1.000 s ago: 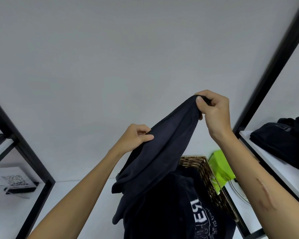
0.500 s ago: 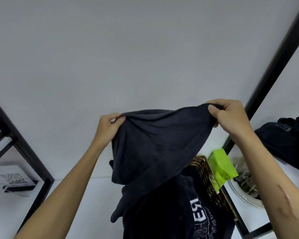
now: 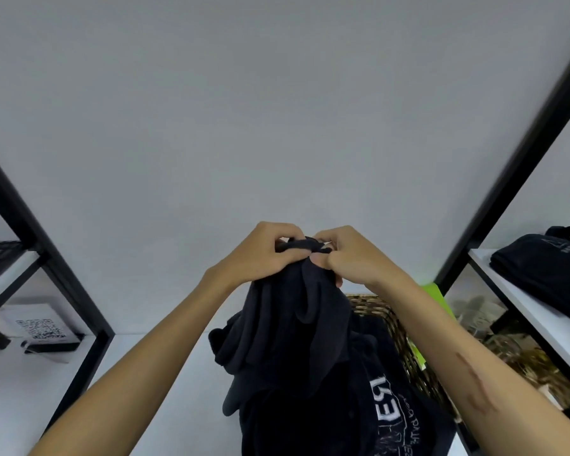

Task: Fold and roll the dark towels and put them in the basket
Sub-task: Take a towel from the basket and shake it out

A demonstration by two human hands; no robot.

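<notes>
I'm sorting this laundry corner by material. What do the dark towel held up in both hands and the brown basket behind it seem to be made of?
Dark towel: soft matte fabric, probably cotton terry or fleece; it hangs in limp folds with no shine.
Brown basket: woven natural fibre, perhaps wicker or seagrass; its rim shows braided tan and dark strands. The exact fibre cannot be told.

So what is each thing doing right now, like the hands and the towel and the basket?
left hand: gripping the towel's top edge
right hand: pinching the same edge, beside the left hand
dark towel: lifted, bunched, hanging down
basket: on the white surface, dark cloth with white letters in it
folded dark cloth: lying on the right shelf
QR code sign: standing under the left shelf
</notes>
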